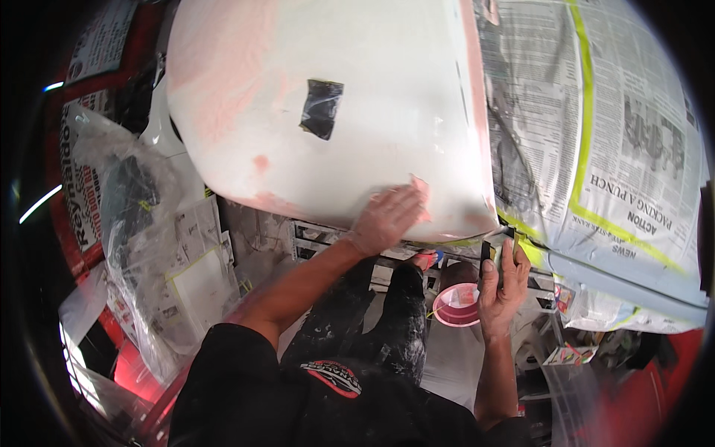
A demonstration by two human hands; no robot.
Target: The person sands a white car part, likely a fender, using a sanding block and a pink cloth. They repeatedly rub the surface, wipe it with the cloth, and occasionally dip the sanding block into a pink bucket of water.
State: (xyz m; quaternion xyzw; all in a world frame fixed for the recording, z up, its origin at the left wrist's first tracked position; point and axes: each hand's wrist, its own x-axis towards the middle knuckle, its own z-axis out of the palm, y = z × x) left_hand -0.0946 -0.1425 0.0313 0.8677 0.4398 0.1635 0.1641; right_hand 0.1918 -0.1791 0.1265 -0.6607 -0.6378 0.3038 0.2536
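Observation:
A big rounded car panel (387, 112), white with pinkish patches, stretches before me. A piece of black tape (322, 109) sticks to it. My left hand (387, 217), dusted white, lies over its near edge with the fingers together. They press a pink sheet (422, 195), seemingly sandpaper, against the surface; most of it is hidden under the hand. My right hand (503, 287) is raised beside the panel's near right corner, palm partly showing. Between its thumb and fingers is a thin dark flat piece (485, 252), too small to name.
Newspaper masking (544, 104) with yellow-green tape (584, 112) covers the bodywork at right. Below, between my arms, stands a pink bucket (456, 316) with something pink inside. Plastic sheeting (141, 246) hangs at left by red bodywork. A slatted rack (305, 240) shows under the panel.

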